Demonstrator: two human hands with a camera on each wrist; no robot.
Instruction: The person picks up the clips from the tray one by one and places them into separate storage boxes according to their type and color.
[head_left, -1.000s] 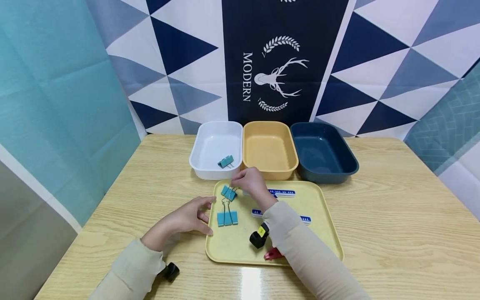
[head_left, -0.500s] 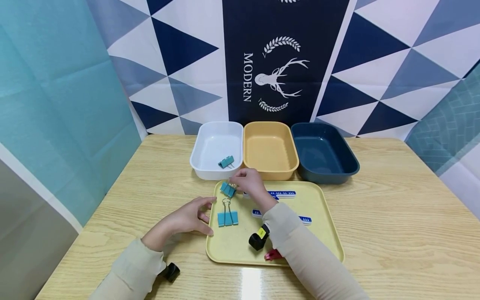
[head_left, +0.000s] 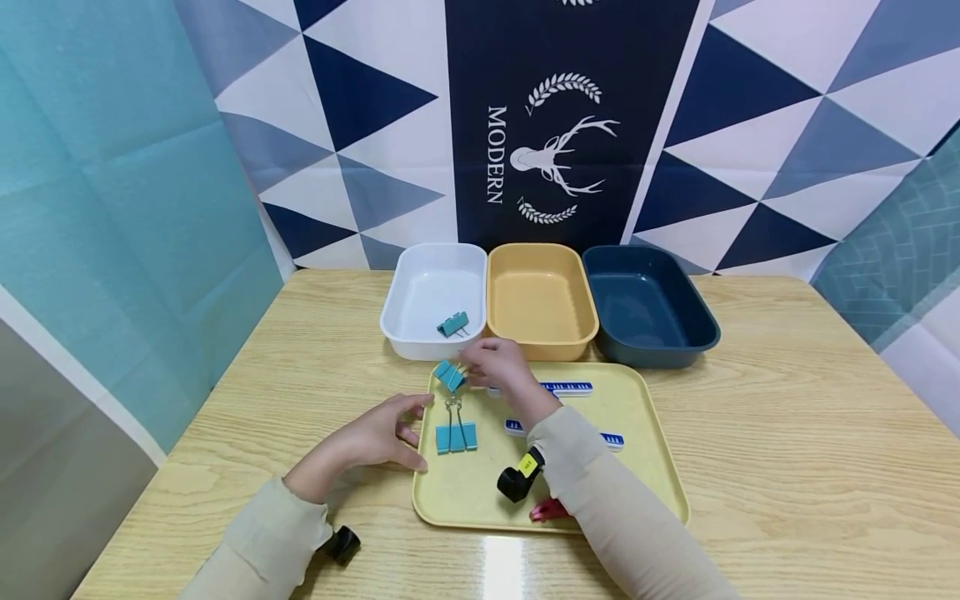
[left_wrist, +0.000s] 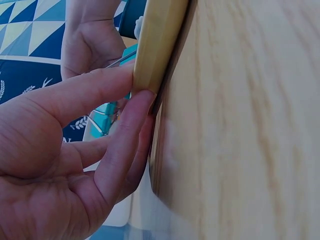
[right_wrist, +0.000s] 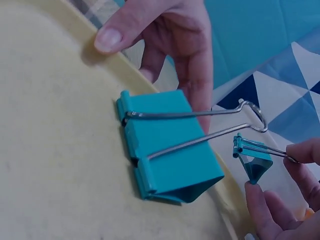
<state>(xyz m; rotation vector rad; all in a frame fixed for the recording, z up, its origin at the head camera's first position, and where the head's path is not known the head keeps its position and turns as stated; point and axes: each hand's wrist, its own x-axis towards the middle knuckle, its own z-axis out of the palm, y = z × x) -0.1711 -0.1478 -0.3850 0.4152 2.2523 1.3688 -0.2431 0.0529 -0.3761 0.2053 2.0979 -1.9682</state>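
My right hand (head_left: pixel 498 367) pinches the wire handle of a teal binder clip (head_left: pixel 450 376) over the tray's far left corner; the right wrist view shows this clip (right_wrist: pixel 255 155) tilted, with a fingertip under its folded edge. A larger teal binder clip (head_left: pixel 456 437) lies nearer on the yellow tray (head_left: pixel 480 500), its handles pointing away from me. My left hand (head_left: pixel 367 433) rests at the tray's left edge, thumb and fingers spread along it. In the left wrist view its fingertips touch the rim (left_wrist: pixel 160 45).
White (head_left: pixel 427 287), yellow (head_left: pixel 540 292) and dark blue bins (head_left: pixel 648 300) stand behind the tray. Another teal binder clip (head_left: pixel 453 324) lies in the white one. Two blue-and-white strips (head_left: pixel 566 388) and a red object (head_left: pixel 549 510) lie on the tray, partly behind my right arm.
The binder clip in my right hand has shifted left and slightly away from me, turning as it went, and stands apart from the larger clip. My left hand has stayed put.
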